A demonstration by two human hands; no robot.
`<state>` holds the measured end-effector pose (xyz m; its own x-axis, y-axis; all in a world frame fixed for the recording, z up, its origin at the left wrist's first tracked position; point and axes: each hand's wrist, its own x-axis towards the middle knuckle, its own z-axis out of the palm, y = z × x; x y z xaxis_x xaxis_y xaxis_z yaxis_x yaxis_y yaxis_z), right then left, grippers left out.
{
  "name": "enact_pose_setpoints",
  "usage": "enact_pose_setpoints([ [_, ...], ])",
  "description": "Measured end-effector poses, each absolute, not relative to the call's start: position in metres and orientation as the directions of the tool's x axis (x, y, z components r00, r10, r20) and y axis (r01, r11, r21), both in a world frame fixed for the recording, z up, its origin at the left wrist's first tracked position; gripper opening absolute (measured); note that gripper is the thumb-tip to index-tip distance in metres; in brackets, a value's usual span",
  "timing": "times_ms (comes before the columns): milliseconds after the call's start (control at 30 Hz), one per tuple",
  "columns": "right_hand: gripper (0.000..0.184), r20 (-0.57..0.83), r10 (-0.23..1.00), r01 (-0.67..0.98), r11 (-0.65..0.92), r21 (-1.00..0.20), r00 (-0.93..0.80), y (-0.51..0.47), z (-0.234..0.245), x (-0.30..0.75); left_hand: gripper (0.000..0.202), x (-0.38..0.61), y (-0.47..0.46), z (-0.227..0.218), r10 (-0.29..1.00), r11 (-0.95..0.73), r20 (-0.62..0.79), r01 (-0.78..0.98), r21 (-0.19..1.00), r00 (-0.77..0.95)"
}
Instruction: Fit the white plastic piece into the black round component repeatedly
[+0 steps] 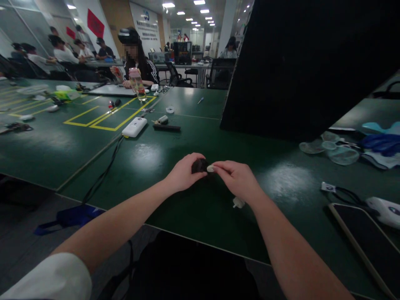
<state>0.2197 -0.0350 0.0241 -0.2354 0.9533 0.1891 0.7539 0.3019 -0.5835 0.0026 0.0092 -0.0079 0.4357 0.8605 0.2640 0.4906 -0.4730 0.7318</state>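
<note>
The green table (190,212) bears phone (364,243) and bottle (136,85).

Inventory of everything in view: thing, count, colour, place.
Dark part: 1, black, centre
Small piece: 1, pale, centre
Loose part: 1, white, lower centre
Packs: 2+, white, left and right
Phone: 1, dark, lower right
Bar: 1, black, mid-table
Bottle: 1, pinkish, upper left
Panel: 1, black, upper right
Plastic pieces: several, clear, right
Tabletop: 1, green, central
People: several, mixed clothing, background
Far clutter: uncountable, blurred
Left hand: 1, bare, holding dark part
Right hand: 1, bare, pinching small piece
</note>
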Motion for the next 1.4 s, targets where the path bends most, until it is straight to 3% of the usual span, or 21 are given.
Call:
enact_pose_setpoints([
  [100,0.026,0.229,0.928,0.776,0.372,-0.51,-0.295,-0.037,0.021,0.212,0.049,0.005,0.007,-0.012,0.853,-0.441,0.238,0.398,0.805,0.464],
  [233,0.025,0.291,0.923,0.812,0.364,-0.456,-0.251,-0.037,0.018,0.209,0.054,0.006,0.009,-0.021,0.865,-0.371,0.204,0.313,0.874,0.458],
  [500,0.024,0.309,0.92,0.843,0.357,-0.401,-0.243,-0.037,0.018,0.211,0.053,0.006,0.008,-0.021,0.875,-0.327,0.154,0.325,0.888,0.459],
  [700,0.029,0.282,0.946,0.863,0.27,-0.427,-0.157,-0.037,0.037,0.23,0.05,0.005,0.007,-0.016,0.886,-0.329,0.154,0.359,0.873,0.438],
  [767,0.032,0.139,0.971,0.843,0.238,-0.482,-0.195,-0.039,0.047,0.246,0.05,0.004,0.007,-0.014,0.895,-0.342,0.167,0.396,0.852,0.413],
  [867,0.053,-0.216,0.924,0.835,0.163,-0.526,-0.316,-0.043,0.051,0.269,0.048,0.003,0.008,-0.01,0.912,-0.341,0.167,0.467,0.816,0.373],
  [967,0.035,-0.315,0.902,0.886,0.137,-0.444,-0.297,-0.043,0.044,0.274,0.047,0.002,0.009,-0.007,0.92,-0.333,0.151,0.519,0.787,0.361],
  [1067,0.022,-0.151,0.948,0.872,0.185,-0.454,-0.28,-0.042,0.039,0.261,0.047,0.003,0.007,-0.006,0.92,-0.335,0.148,0.532,0.778,0.364],
  [1233,0.034,0.222,0.963,0.61,0.269,-0.745,-0.153,-0.043,0.031,0.227,0.047,0.005,0.004,-0.008,0.902,-0.354,0.151,0.491,0.796,0.405],
  [1400,0.034,0.323,0.943,0.571,0.308,-0.761,-0.078,-0.042,0.015,0.213,0.052,0.005,0.006,-0.012,0.898,-0.291,0.106,0.396,0.871,0.427],
])
